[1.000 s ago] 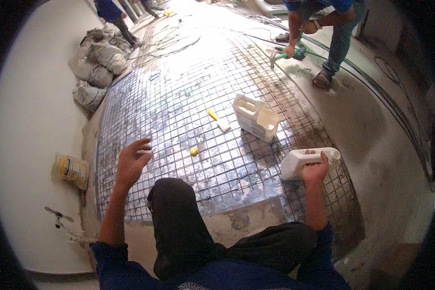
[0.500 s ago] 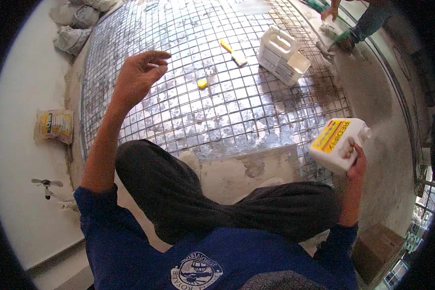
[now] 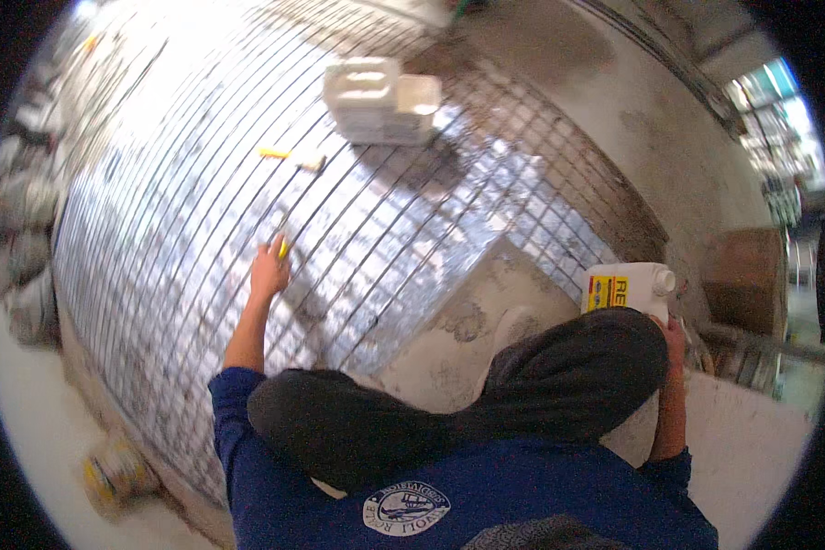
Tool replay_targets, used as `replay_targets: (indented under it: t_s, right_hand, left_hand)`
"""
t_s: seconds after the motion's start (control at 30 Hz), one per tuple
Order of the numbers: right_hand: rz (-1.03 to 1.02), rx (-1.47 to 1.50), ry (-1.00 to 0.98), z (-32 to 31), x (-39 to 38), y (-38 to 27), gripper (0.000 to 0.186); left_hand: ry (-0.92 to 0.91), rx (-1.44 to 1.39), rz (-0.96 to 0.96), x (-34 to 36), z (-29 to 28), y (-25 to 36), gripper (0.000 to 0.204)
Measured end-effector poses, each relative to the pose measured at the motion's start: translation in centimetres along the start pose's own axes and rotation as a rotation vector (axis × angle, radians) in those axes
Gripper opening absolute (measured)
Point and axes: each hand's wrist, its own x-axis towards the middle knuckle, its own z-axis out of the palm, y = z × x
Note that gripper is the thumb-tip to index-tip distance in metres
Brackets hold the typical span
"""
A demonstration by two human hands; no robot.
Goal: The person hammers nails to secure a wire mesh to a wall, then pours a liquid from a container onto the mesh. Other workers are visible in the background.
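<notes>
— What fills the frame?
— One steel wire mesh (image 3: 202, 183) over silvery sheeting on a concrete floor (image 3: 568, 119), upper left to centre.
— Containers?
— Two white plastic jugs: one (image 3: 380, 99) lying at top centre, one (image 3: 625, 289) at right, gripped by the right hand (image 3: 676, 335).
— The left hand (image 3: 270, 268)?
— Closed on a small yellow piece (image 3: 283, 247) at centre left.

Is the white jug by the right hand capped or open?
Capped: the white jug shows a white screw cap on its spout at upper right, beside the right hand.
</notes>
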Motion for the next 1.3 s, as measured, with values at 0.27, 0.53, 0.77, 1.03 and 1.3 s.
replay_targets:
  t_s: [0.27, 0.53, 0.77, 1.03, 1.3]
  right_hand:
    - [0.225, 0.165, 0.269, -0.2, -7.6, 7.6, 0.031]
    - [0.355, 0.339, 0.232, -1.3, -11.5, 8.6, 0.040]
    - [0.447, 0.293, 0.212, -2.6, -11.9, 10.0, 0.040]
    - [0.489, 0.078, -0.002, -4.9, -11.8, 9.9, 0.038]
    - [0.390, -0.418, 0.174, -7.8, -9.2, 6.8, 0.031]
  left_hand:
    - [0.050, 0.085, -0.039, 2.2, 2.3, -0.1, 0.043]
    - [0.207, 0.030, 0.023, 2.0, 0.2, -0.6, 0.043]
    - [0.049, -0.170, 0.190, 1.7, -8.8, 5.8, 0.038]
    - [-0.371, -0.277, 0.356, 4.9, -13.6, 29.3, 0.037]
    - [-0.443, -0.037, 0.909, 5.5, -11.8, 54.0, 0.039]
